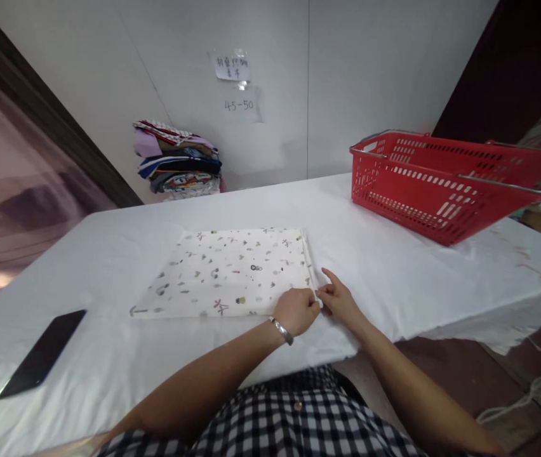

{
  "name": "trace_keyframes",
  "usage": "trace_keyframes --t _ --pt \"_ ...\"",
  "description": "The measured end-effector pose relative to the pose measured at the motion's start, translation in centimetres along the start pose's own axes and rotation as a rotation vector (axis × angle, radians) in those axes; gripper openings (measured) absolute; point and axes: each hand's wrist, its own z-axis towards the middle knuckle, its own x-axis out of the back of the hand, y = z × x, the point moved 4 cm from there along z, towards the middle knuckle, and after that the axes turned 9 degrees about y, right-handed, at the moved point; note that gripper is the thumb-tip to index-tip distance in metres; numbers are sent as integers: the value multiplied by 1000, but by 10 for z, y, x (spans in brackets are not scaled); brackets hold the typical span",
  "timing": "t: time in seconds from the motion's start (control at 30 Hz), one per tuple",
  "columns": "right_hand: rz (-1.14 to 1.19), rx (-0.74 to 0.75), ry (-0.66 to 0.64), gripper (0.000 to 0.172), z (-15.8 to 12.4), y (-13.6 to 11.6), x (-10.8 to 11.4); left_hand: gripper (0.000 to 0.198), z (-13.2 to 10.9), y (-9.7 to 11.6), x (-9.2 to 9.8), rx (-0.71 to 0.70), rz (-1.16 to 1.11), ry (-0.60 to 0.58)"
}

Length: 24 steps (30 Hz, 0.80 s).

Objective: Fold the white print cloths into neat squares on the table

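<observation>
A white cloth (237, 273) printed with small scattered motifs lies folded into a flat rectangle on the white-covered table. My left hand (296, 311), with a silver bracelet at its wrist, is closed on the cloth's near right corner. Just right of it, my right hand (341, 303) pinches the same corner at the cloth's right edge; one of its fingers sticks out. The bit of fabric between the fingers is mostly hidden. Along the right edge the layers look slightly raised and creased.
A red plastic basket (408, 184) with metal handles stands at the back right. Folded fabrics (180, 158) are stacked by the wall at the back left. A black phone-like slab (42, 354) lies on the table (108, 374) at the left. Paper signs (239, 105) hang on the wall.
</observation>
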Motion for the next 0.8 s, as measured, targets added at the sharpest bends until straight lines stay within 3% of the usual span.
trace_keyframes --t 0.17,0.3,0.5,0.7,0.8 --pt "11 -3 6 74 1 3 -1 24 -4 5 -9 -4 -19 -26" --pt "16 -2 11 72 0 2 -2 29 -3 0 0 -60 -191 -51" --pt "-19 1 22 72 -3 -2 -2 22 25 -26 28 -42 -56 237" --pt "-12 22 33 68 -8 -6 -2 39 70 -39 11 167 -36 118" --pt "-3 23 20 70 -10 -7 -3 35 86 -39 6 230 -35 44"
